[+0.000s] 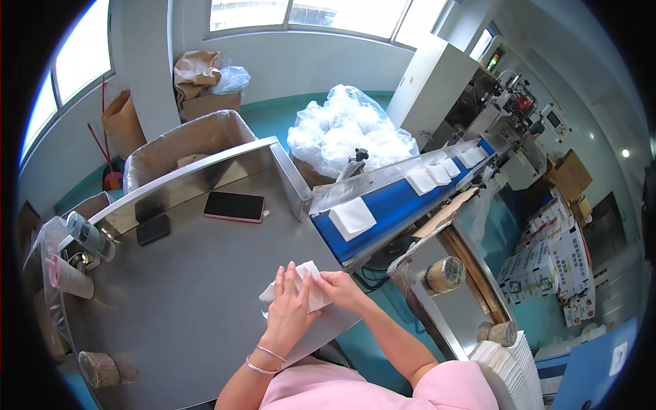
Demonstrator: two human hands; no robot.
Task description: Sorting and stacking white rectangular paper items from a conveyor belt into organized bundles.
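White folded paper napkins (311,268) are held between my hands over the front edge of the steel table. My left hand (290,311) lies across them with its fingers stretched forward, and a white corner sticks out on its left side. At the right edge, my right hand (340,290) pinches them between thumb and fingers. How many there are is hidden by the hands. Beyond my right hand, a folded white stack (352,219) rests on the near end of the blue conveyor belt (392,206).
On the steel table (184,301) lie a phone (234,206) and a dark flat case (153,230). A cup (70,278), a bottle (90,236) and a tape roll (99,370) stand along its left side. More white stacks (430,176) sit farther up the belt. Clear plastic bags (345,126) are heaped behind.
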